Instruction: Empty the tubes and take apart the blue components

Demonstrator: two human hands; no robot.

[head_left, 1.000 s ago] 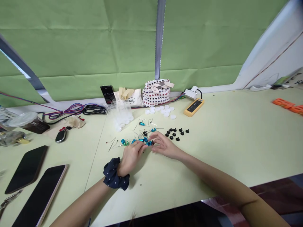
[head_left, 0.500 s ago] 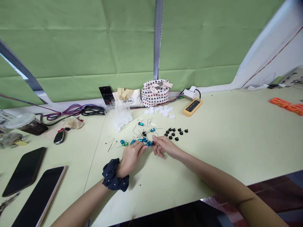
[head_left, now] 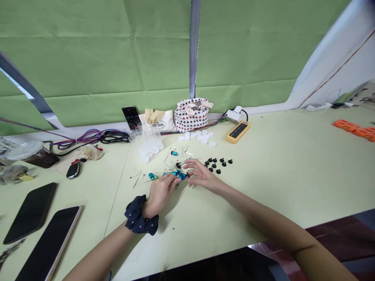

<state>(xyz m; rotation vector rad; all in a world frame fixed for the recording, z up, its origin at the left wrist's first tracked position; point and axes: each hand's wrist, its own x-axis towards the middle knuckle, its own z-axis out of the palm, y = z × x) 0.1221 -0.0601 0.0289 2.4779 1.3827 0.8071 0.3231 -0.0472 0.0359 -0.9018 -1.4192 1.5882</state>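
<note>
Blue piece (head_left: 182, 176) is pinched by L hand (head_left: 160, 193) over table (head_left: 269, 171), prob. for steadiness; at its black end (head_left: 188, 175) R hand (head_left: 204, 178) is placed, grip can't be told. Black parts (head_left: 218, 171) are laid nearby, prob. for reach.

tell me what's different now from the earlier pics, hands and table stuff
The right hand has uncurled: its fingers, drawn in half a second ago, are now spread beside the black end of the blue piece; whether any touches it is unclear. The left hand still pinches that piece. The black knobs, white caps and clear tubes stayed put.
</note>
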